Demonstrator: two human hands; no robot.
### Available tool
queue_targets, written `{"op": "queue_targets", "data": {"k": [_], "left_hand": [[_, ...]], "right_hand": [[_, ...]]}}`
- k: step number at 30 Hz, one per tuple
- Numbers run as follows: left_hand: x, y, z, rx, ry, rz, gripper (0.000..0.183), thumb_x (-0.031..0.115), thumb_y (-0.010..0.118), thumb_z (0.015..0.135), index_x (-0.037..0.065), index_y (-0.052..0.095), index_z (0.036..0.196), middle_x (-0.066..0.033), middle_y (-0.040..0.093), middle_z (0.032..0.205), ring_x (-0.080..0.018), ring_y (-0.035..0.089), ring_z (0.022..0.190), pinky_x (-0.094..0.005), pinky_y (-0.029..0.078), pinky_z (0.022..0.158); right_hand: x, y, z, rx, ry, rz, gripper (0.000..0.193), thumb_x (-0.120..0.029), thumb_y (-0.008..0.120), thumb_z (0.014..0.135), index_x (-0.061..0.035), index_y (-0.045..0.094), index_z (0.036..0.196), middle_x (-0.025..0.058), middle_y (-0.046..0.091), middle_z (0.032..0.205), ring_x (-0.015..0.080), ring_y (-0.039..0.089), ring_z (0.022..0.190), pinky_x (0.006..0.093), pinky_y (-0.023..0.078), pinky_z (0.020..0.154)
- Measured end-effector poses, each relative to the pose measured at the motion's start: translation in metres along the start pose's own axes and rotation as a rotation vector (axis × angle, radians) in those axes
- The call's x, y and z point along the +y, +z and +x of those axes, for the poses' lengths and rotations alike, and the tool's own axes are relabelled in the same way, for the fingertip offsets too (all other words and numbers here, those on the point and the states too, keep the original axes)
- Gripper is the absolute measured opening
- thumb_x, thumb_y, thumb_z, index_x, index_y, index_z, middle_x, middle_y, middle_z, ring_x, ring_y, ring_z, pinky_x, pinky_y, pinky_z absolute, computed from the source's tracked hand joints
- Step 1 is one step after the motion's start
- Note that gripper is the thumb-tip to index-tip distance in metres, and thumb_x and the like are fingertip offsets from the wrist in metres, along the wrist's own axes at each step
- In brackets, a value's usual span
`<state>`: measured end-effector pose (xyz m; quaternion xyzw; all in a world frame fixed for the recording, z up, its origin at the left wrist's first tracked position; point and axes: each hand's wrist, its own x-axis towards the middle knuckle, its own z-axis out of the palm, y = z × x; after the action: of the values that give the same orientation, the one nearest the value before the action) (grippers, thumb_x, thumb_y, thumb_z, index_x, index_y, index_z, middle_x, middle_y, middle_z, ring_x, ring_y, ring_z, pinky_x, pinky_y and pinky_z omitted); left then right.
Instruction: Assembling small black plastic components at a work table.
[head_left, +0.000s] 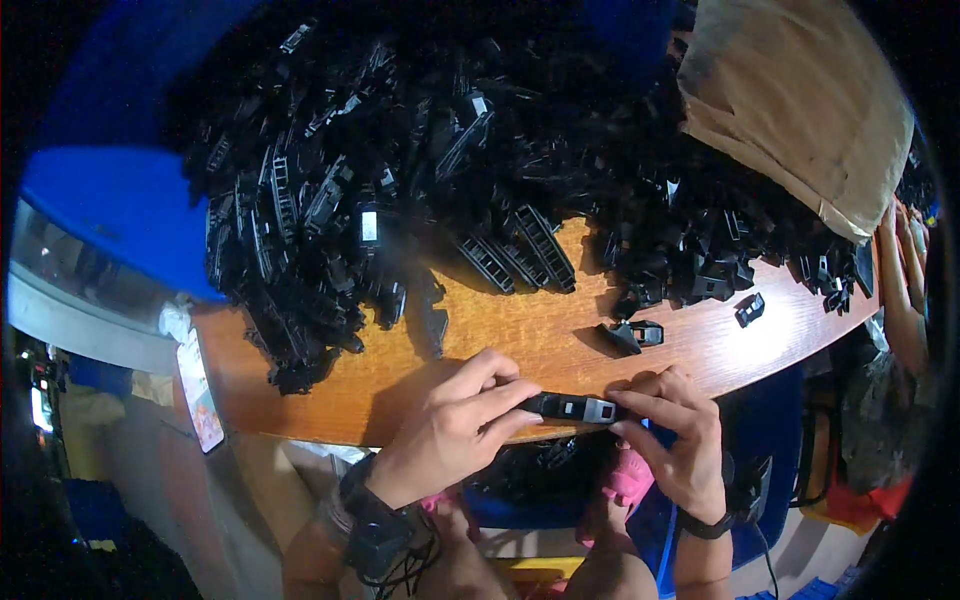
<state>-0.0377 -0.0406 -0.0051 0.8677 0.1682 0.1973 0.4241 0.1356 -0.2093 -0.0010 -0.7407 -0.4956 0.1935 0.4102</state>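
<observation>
Between tight fingers, black part

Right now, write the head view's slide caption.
Left hand and right hand hold a black plastic part; black pieces crowd the wooden table.

Left head-worn fisheye, looking down, close above the table
</observation>
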Motion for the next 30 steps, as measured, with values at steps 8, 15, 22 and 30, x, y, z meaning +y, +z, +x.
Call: {"op": "queue_targets", "data": {"k": [8,15,22,30], "left_hand": [[0.003,0.006,-0.001,-0.019,0.072,0.032,0.022,0.000,0.071,0.077,0.000,0.065,0.097,-0.0107,0.058,0.093,-0.0300,0.062,0.083,-0.0388,0.049,0.073],[0.007,-0.005,-0.002,0.025,0.117,-0.075,0.030,0.000,0.078,0.072,0.000,0.070,0.101,-0.0113,0.062,0.094,-0.0232,0.063,0.081,-0.0317,0.052,0.068],[-0.018,-0.036,0.007,0.190,0.053,0.641,0.030,-0.006,0.066,0.078,-0.001,0.065,0.107,-0.0161,0.058,0.112,-0.0268,0.064,0.084,-0.0367,0.053,0.072],[-0.004,-0.015,-0.017,0.176,0.058,0.335,0.029,0.000,0.076,0.074,0.001,0.064,0.100,-0.0176,0.059,0.112,-0.0310,0.064,0.093,-0.0366,0.053,0.080]], "right_hand": [[-0.006,0.015,0.014,-0.023,-0.185,0.015,0.030,-0.005,0.078,0.070,-0.0054,0.073,0.100,0.0053,0.059,0.095,0.0233,0.052,0.084,0.0336,0.037,0.075],[-0.007,0.008,-0.009,-0.084,-0.099,0.043,0.031,-0.004,0.077,0.072,-0.0051,0.071,0.102,0.0087,0.060,0.097,0.0263,0.058,0.090,0.0364,0.047,0.079],[0.007,-0.004,0.004,0.276,-0.069,-0.145,0.025,0.006,0.069,0.074,-0.0017,0.067,0.098,0.0152,0.059,0.098,0.0312,0.061,0.087,0.0361,0.050,0.074],[0.018,-0.008,0.040,0.202,-0.210,-0.386,0.033,0.007,0.063,0.079,0.0004,0.062,0.111,0.0166,0.057,0.105,0.0319,0.058,0.093,0.0371,0.048,0.081]]}}
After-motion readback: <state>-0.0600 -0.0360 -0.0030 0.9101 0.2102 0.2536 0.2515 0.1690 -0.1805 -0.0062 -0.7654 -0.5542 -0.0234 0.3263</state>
